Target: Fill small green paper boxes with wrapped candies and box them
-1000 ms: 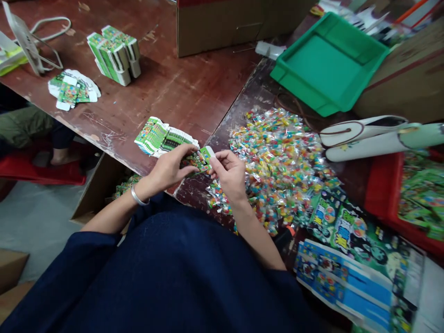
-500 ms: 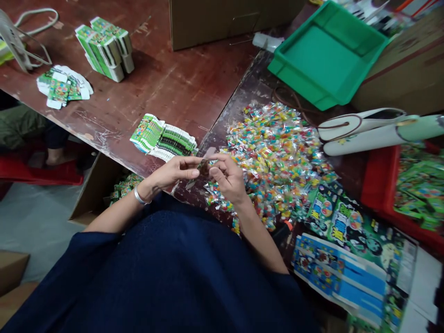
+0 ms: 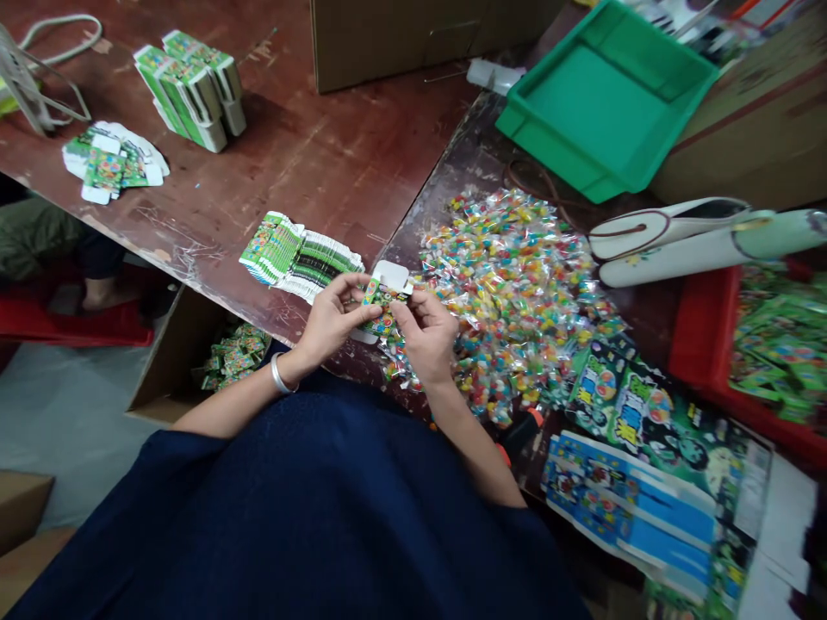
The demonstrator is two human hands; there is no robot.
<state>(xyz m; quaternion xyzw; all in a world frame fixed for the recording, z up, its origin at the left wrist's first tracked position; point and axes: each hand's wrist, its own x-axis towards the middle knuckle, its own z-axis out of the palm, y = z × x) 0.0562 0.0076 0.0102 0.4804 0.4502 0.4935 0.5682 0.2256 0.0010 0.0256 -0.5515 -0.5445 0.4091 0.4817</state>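
My left hand [image 3: 332,317] and my right hand [image 3: 423,331] both pinch a small green printed carton [image 3: 382,297] with white flaps, held just above the table edge. A silver bangle sits on my left wrist. Right behind my left hand lies a fanned stack of flat green cartons [image 3: 298,257]. To the right of my right hand spreads a big heap of small clear candy packets [image 3: 517,288] with coloured sweets inside.
Folded green boxes [image 3: 190,86] and loose flat cartons [image 3: 111,162] lie far left. A green plastic tray [image 3: 604,99], cardboard boxes [image 3: 413,34], white bags [image 3: 685,237], a red bin [image 3: 704,344] of green packs and printed sheets [image 3: 639,499] are around. A floor box [image 3: 187,362] holds packs.
The carton, edge-on and barely visible half a second ago, is turned so its printed face and white flaps show. My hands stayed close together; the camera shifted slightly.
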